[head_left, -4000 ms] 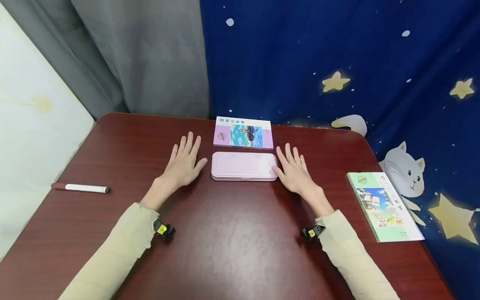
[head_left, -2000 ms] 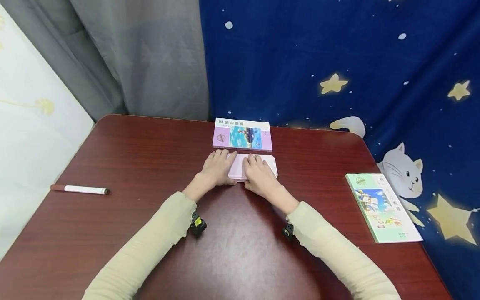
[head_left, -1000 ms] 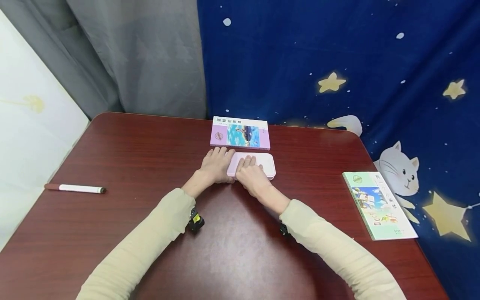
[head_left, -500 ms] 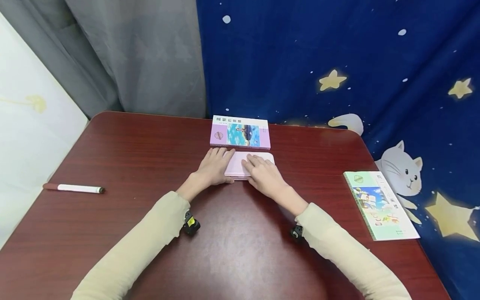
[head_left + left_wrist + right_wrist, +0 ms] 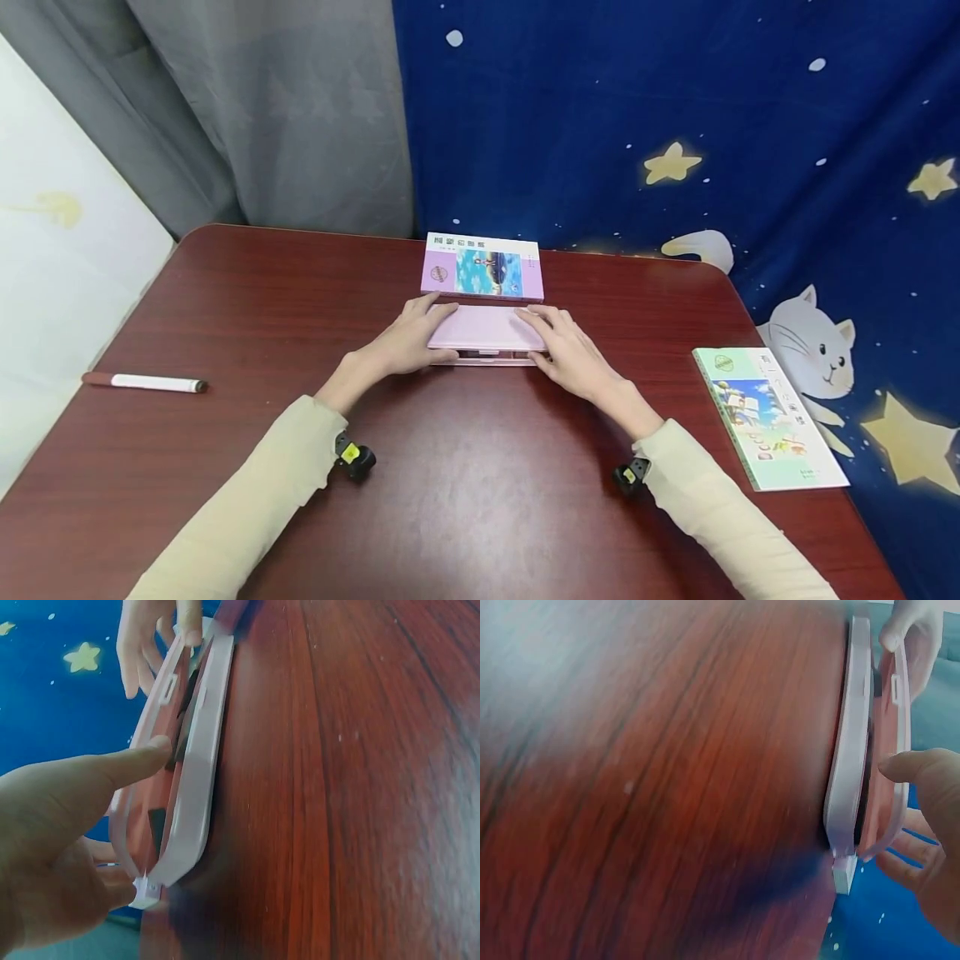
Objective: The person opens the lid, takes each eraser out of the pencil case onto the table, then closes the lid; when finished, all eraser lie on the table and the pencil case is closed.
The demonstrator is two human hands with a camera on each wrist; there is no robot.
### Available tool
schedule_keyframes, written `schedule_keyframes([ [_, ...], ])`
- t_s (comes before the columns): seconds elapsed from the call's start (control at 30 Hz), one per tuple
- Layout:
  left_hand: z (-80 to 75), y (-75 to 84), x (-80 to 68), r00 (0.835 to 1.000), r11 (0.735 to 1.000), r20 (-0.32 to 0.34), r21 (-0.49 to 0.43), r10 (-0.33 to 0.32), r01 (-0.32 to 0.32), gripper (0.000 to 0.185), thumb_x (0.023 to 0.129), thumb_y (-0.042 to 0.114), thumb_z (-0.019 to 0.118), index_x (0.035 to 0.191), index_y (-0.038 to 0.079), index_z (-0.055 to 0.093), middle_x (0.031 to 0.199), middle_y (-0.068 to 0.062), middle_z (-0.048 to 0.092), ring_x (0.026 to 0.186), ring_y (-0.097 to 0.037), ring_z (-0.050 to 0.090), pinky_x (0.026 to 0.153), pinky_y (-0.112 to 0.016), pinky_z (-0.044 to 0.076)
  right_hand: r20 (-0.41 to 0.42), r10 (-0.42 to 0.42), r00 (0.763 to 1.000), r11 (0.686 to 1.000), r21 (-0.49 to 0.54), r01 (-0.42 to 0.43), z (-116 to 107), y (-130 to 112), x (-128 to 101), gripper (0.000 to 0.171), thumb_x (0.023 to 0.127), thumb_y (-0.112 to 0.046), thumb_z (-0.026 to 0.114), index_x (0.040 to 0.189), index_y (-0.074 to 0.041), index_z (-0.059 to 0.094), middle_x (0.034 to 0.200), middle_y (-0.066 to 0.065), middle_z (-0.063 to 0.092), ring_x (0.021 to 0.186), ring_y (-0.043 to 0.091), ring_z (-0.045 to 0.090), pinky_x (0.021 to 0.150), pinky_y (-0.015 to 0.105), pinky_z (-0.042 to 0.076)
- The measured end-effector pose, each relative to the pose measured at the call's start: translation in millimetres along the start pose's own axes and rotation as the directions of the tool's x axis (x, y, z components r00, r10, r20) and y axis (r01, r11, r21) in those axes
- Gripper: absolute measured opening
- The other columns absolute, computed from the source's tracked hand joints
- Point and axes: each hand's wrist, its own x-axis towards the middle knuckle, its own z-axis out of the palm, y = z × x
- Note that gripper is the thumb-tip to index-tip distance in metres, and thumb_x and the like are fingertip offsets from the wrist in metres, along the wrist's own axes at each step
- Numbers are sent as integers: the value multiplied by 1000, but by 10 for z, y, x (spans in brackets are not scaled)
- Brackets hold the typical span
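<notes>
A pink pencil case [image 5: 483, 329] lies on the dark red table [image 5: 450, 500], just in front of a pink book [image 5: 483, 267]. My left hand [image 5: 408, 337] pinches the lid at its left end and my right hand [image 5: 566, 350] pinches it at the right end. The lid stands a little above the base along the front edge. In the left wrist view my thumb [image 5: 120, 765] sits under the lid [image 5: 161, 742], over the base [image 5: 199, 772]. In the right wrist view my thumb [image 5: 915, 769] is at the lid [image 5: 898, 750], with the base [image 5: 851, 750] flat on the wood. The inside is dark.
A green book [image 5: 765, 412] lies near the table's right edge. A white marker with a dark red cap [image 5: 142, 383] lies at the far left. Grey and star-patterned blue curtains hang behind the table.
Both hands slid from the middle of the case out to its ends. The lid, flat before, is now raised slightly off the base at the front.
</notes>
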Motion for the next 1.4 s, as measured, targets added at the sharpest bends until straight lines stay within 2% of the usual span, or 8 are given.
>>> schedule_keyframes([
  [0.23, -58, -160, -112, 1000, 992, 1, -125, 16, -16, 70, 83, 15, 72, 145, 4, 40, 151, -26, 25, 134, -39, 27, 107, -55, 32, 3, 76, 997, 985, 155, -76, -42, 133, -69, 72, 79, 11, 68, 144, -3, 40, 139, 24, 36, 124, 36, 37, 96, 47, 45],
  [0.4, -68, -258, -131, 1000, 971, -11, -237, 7, -10, 70, 83, 8, 69, 145, 2, 38, 143, -23, 37, 124, -32, 41, 104, -45, 41, 18, 225, 974, 909, 356, -217, 16, 270, -89, 59, 81, 17, 55, 138, 2, 47, 135, 25, 37, 119, 32, 48, 95, 41, 49],
  [0.63, -85, -400, -101, 994, 815, 34, -571, -99, 101, 66, 90, 10, 67, 147, 4, 33, 136, -20, 47, 123, -31, 48, 100, -44, 45, 47, 395, 917, 798, 478, -368, 17, 359, -64, 38, 90, 6, 58, 127, -2, 59, 125, 19, 52, 106, 31, 61, 89, 43, 53],
  [0.77, -99, -463, -54, 987, 735, 35, -664, -157, 141, 58, 93, 10, 63, 144, 0, 36, 133, -22, 49, 121, -33, 50, 99, -45, 46, 87, 443, 892, 701, 587, -405, 27, 384, 6, 35, 94, 5, 54, 129, 2, 56, 122, 22, 58, 103, 34, 63, 83, 43, 55],
  [0.9, -102, -472, 17, 976, 693, 37, -699, -216, 180, 50, 95, 11, 60, 138, -3, 40, 128, -23, 52, 115, -33, 55, 88, -41, 53, 113, 482, 869, 606, 674, -423, 50, 413, 73, 33, 96, 4, 51, 129, 7, 54, 119, 29, 59, 102, 42, 62, 78, 46, 55],
  [1.0, -95, -458, 77, 964, 687, 15, -698, -264, 199, 43, 95, 15, 61, 130, -4, 46, 120, -24, 58, 106, -32, 60, 80, -38, 57, 117, 525, 843, 549, 710, -441, 65, 446, 111, 30, 97, 3, 52, 126, 11, 54, 113, 34, 60, 99, 46, 62, 76, 47, 55],
  [1.23, -24, -455, 175, 915, 754, -143, -622, -377, 213, 29, 94, 22, 64, 109, -2, 56, 96, -20, 68, 79, -24, 67, 58, -33, 59, 159, 625, 764, 415, 761, -498, 125, 474, 196, 25, 98, -5, 53, 117, 11, 57, 105, 30, 64, 86, 29, 68, 72, 37, 58],
  [1.4, 9, -448, 245, 875, 722, -193, -656, -444, 221, 32, 93, 30, 66, 101, -1, 60, 86, -18, 70, 70, -20, 67, 52, -34, 58, 170, 684, 709, 342, 784, -518, 136, 466, 243, 31, 98, -13, 56, 118, 11, 58, 99, 28, 65, 75, 19, 68, 67, 33, 59],
])
